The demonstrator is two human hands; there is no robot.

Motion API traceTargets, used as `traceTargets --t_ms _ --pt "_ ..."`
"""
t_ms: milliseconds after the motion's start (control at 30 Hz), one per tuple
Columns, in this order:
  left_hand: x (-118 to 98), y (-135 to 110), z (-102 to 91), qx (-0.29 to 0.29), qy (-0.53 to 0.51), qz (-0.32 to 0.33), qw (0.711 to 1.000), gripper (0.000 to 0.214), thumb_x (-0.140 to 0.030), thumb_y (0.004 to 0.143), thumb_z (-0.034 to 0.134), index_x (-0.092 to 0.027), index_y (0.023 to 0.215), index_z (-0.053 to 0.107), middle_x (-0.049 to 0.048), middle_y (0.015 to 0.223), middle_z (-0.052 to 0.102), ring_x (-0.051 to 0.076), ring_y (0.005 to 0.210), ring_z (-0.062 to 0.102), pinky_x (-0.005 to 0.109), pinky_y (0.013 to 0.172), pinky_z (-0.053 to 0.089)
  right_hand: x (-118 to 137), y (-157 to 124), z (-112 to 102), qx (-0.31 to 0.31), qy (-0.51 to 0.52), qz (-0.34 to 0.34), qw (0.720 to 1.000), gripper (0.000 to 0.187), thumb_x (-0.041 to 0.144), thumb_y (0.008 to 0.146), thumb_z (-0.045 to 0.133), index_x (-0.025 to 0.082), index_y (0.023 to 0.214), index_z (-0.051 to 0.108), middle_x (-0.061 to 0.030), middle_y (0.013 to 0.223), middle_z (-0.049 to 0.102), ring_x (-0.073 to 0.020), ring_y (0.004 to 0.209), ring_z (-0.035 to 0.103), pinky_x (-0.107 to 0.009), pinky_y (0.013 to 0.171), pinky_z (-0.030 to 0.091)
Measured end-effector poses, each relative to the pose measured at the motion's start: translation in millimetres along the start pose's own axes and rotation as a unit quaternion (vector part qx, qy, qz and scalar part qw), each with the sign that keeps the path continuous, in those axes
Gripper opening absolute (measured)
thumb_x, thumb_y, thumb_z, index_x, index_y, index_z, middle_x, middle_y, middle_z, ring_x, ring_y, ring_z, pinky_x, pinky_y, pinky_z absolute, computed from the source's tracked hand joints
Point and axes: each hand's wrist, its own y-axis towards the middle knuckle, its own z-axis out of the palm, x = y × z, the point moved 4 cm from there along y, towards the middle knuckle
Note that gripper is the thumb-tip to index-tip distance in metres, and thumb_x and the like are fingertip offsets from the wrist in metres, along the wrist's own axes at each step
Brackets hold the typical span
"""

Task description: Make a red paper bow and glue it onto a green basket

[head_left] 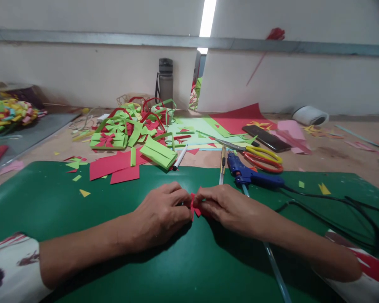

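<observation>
Fingers of left hand (159,214), right hand (227,206) clamped on red paper piece (194,207), likely steadying fold; glue gun (255,176) at one o'clock.

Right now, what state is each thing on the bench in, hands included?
left hand, pinched shut on the red paper piece
right hand, pinched shut on the same piece
red paper piece, creased, held between both hands over the green mat
glue gun, lying on its side, cord attached
scissors, lying flat, blades closed
phone, face up, screen dark
water bottle, upright, lid on
</observation>
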Motion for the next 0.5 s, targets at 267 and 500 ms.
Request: traceTargets --t_ms 267,500 --pt "-2 -1 4.1 -0.014 -0.052 -0.058 0.997 0.023 -0.018 0.094 0.045 -0.017 0.079 0.063 0.0038 0.078 0.060 0.015 0.071 0.048 0.029 0.066 0.038 -3 -6 -4 -0.087 0.043 0.015 0.995 0.018 0.017 0.086 0.047 0.018 0.076 0.062 0.0036 0.063 0.055 -0.0100 0.058 0.045 -0.022 0.055 0.031" --pt "-4 0 1.9 -0.047 -0.148 -0.201 0.967 0.011 -0.014 0.083 0.057 -0.019 0.077 0.066 -0.0005 0.072 0.063 0.015 0.070 0.054 0.028 0.065 0.038 -1 -15 5 -0.094 0.093 0.053 0.990 0.009 0.014 0.073 0.058 0.018 0.074 0.065 0.0061 0.059 0.052 -0.0084 0.054 0.043 -0.021 0.051 0.030"
